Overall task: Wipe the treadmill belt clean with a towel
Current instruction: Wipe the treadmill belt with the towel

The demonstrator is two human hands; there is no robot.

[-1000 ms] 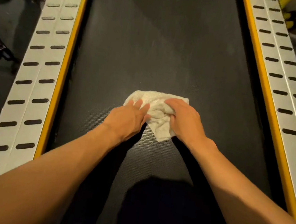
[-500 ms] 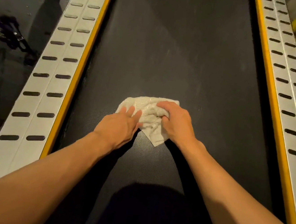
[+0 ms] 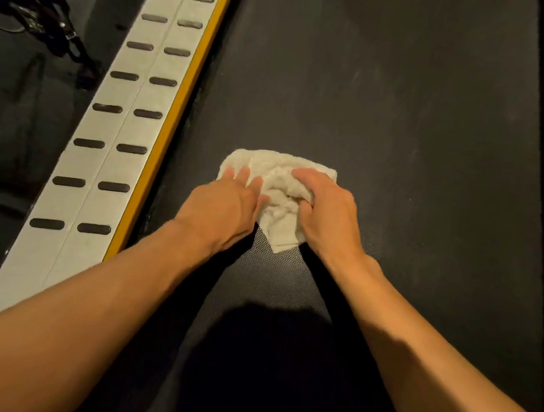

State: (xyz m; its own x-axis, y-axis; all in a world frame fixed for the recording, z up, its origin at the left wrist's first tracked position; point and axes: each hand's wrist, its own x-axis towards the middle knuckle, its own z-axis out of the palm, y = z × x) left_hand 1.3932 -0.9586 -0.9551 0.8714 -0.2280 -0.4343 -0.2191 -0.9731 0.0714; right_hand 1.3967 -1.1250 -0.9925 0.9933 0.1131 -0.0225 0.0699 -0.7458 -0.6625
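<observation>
towel [image 3: 277,170] sits bunched on the treadmill belt [image 3: 405,119], a bit toward 9 o'clock. left hand [image 3: 220,207] presses it with flat fingers; right hand [image 3: 326,211] clutches a fold. i think lots of belt toward 12 o'clock is not wiped yet.

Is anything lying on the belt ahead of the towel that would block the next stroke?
Nothing visible does: the belt beyond the towel is bare dark surface up to the frame's top edge.
</observation>
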